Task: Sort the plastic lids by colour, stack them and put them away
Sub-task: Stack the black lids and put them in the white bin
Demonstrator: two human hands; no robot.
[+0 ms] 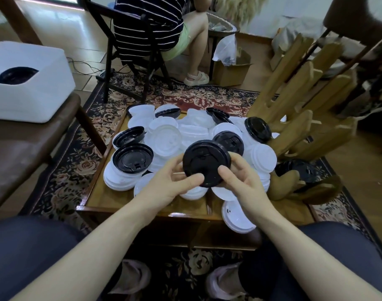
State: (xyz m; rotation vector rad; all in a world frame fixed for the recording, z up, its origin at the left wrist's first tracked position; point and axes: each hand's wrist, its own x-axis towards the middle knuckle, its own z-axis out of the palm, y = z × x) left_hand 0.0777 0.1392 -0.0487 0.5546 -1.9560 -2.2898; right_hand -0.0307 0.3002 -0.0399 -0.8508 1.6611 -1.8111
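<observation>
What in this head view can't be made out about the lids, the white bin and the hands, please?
- Held black lid: one lid or a stack, not clear; both hands' fingers cover its lower edge.
- White bin: only a dark lid shows through the opening; the walls hide how many lie inside.
- Pile of lids: lower layers buried, count unknown.
- Left hand and right hand: fingertips behind the lid hidden.
</observation>
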